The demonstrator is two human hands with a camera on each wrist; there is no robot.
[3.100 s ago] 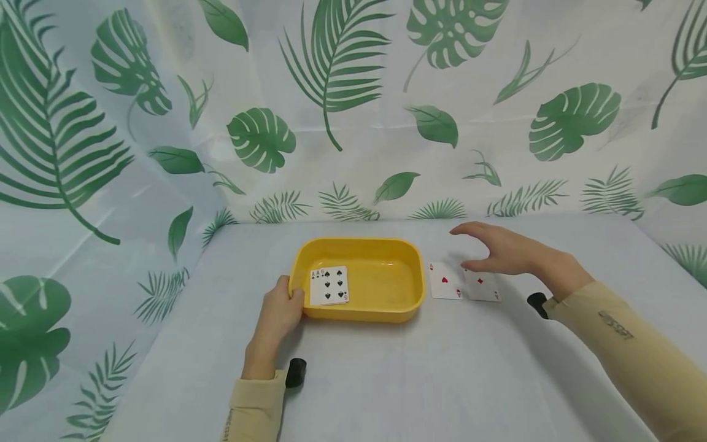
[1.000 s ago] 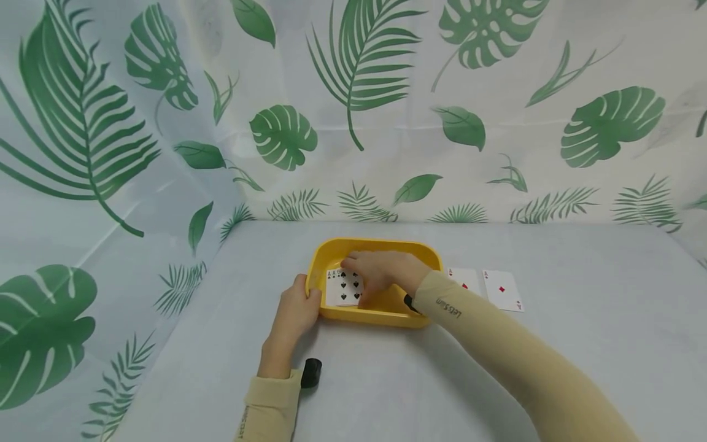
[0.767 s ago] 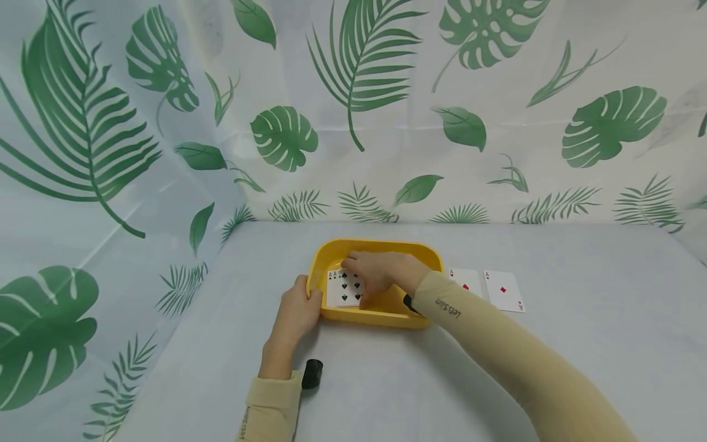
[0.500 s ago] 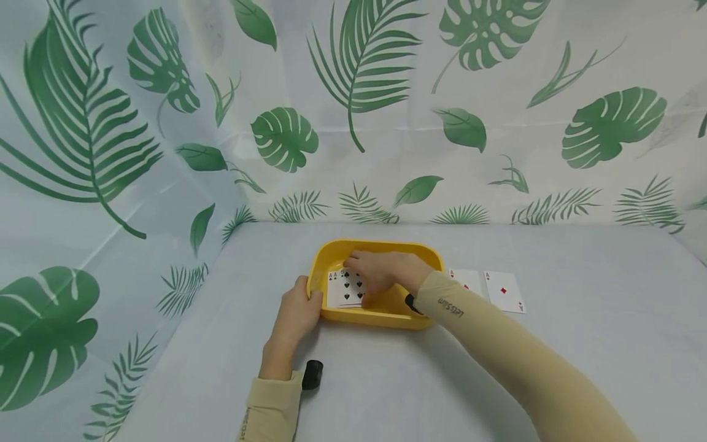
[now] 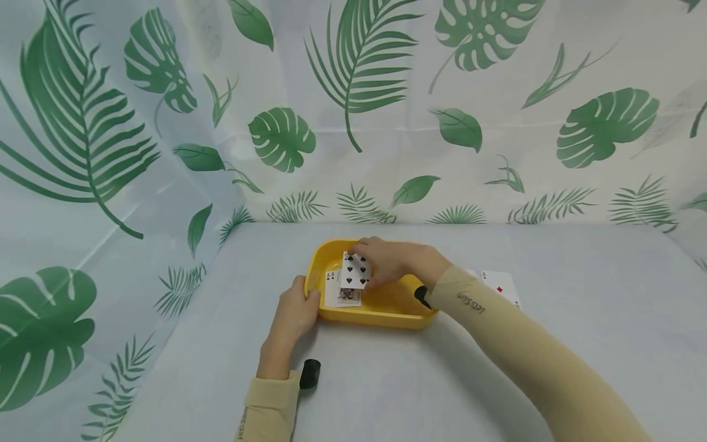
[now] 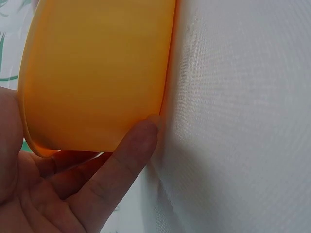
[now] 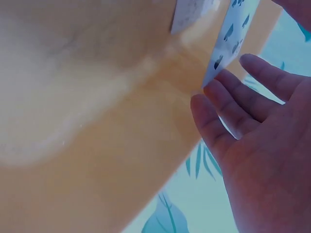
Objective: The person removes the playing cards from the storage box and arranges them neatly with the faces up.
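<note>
A shallow yellow plastic tray (image 5: 375, 318) sits on the white-covered table. My left hand (image 5: 293, 312) grips its left end; in the left wrist view the fingers (image 6: 138, 138) bend around the tray wall (image 6: 97, 73). Over the tray, my right hand (image 5: 391, 261) pinches a six of spades playing card (image 5: 355, 270) and holds it raised and tilted. Its face also shows at the fingertips in the right wrist view, where another card (image 7: 189, 14) stands behind. Below it lie overlapping playing cards (image 5: 333, 291), with black ace corners and part of a picture card (image 5: 349, 298) showing.
Right of the tray an ace of diamonds (image 5: 499, 285) lies face up, partly behind the right sleeve (image 5: 497, 325). Another card beside it is almost wholly covered by that arm. A leaf-patterned cloth (image 5: 353, 123) hangs behind the table.
My right hand came from over the red aces into the tray, took the six of spades and lifted it off the other cards, uncovering a picture card. The left hand stays on the tray.
</note>
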